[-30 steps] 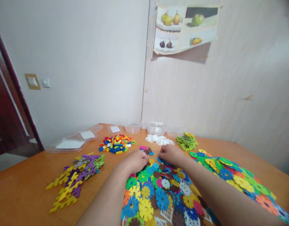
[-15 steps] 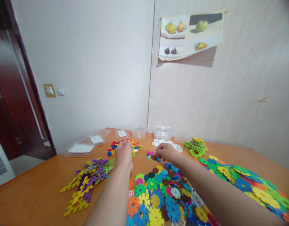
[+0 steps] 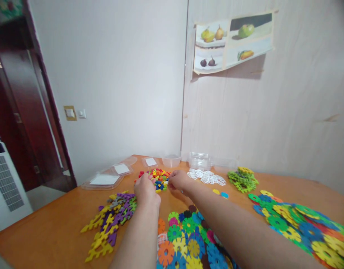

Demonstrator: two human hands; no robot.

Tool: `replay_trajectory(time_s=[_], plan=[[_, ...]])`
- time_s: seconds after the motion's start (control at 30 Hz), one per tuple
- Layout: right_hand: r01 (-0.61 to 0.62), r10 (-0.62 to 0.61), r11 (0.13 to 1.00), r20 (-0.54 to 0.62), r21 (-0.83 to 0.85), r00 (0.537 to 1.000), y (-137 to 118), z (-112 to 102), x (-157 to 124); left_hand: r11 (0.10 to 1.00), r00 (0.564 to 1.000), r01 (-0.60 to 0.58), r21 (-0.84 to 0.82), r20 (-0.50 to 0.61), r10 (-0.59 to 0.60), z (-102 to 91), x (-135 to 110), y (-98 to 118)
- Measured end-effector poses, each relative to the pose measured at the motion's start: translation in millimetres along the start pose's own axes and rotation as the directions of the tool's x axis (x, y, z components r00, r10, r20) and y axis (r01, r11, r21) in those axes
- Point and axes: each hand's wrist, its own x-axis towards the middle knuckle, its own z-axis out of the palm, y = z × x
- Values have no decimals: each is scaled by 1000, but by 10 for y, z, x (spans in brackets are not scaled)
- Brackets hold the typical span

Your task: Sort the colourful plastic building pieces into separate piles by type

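Observation:
My left hand [image 3: 146,191] rests at the near left side of a pile of small colourful building bricks [image 3: 157,173]. Its fingers are curled over the bricks; what lies under them is hidden. At the right edge of that pile is my right hand [image 3: 178,181], its fingers bent down and closed towards the bricks. I cannot make out what it holds, if anything. Below my forearms spreads a heap of notched plastic discs [image 3: 188,244] in many colours, partly covered by the right arm. A yellow disc [image 3: 216,191] and a blue disc [image 3: 224,195] lie apart from it.
Purple and yellow interlocking pieces [image 3: 110,218] lie at left. White lattice pieces [image 3: 207,176], green pieces [image 3: 242,180] and larger notched discs [image 3: 303,224] are to the right. Clear containers [image 3: 200,161] and lids [image 3: 104,179] line the table's back and left.
My right hand has moved left from small discs on the table to the edge of the brick pile. My left hand has drawn back slightly, uncovering more bricks. The view has shifted left.

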Motion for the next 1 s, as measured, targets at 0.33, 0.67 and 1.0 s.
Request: replay_trajectory(time_s=[0.33, 0.67, 1.0], plan=[[-17, 16, 992, 9, 122, 1000, -41, -240, -210, 999, 999, 6, 41, 43, -7, -1, -50, -8], [45, -52, 983, -31, -180, 998, 291, -1223, -725, 981, 970, 16, 193, 235, -62, 76, -231, -72], [64, -43, 816, 49, -574, 998, 722, -1452, -1093, 820, 760, -329, 469, 647, -65, 39, -420, -308]])
